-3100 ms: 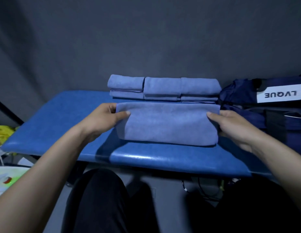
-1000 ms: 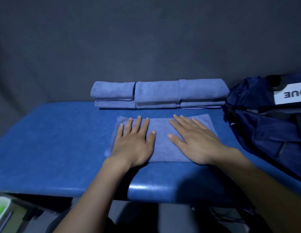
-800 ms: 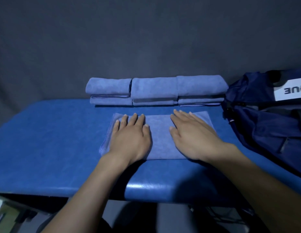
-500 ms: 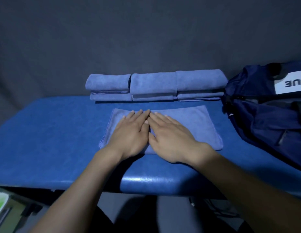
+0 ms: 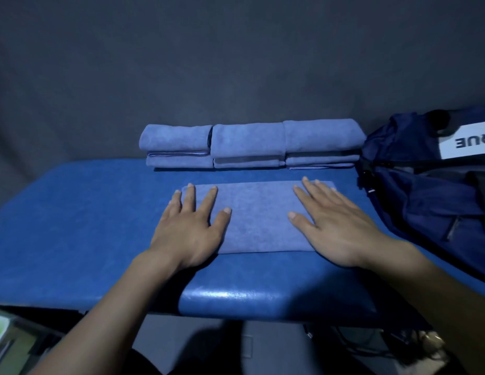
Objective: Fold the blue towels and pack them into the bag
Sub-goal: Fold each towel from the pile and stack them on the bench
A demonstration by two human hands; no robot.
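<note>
Both the left hand and right hand lie flat, fingers straight, on the towel, which looks soft, light and limp, best pinched at its end corners.

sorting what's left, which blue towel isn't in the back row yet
The flat towel nearest the table edge, pressed under the left hand and right hand; the folded towels are stacked behind it.

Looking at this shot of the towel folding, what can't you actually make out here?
- Head view: the bag runs off the right edge; its label is cut, so the lettering is incomplete.
- Whether the bag holds towels: its opening isn't visible.
- The towel's ends lie under the left hand and right hand.
- The stacked towels: the exact count is unclear.
</note>
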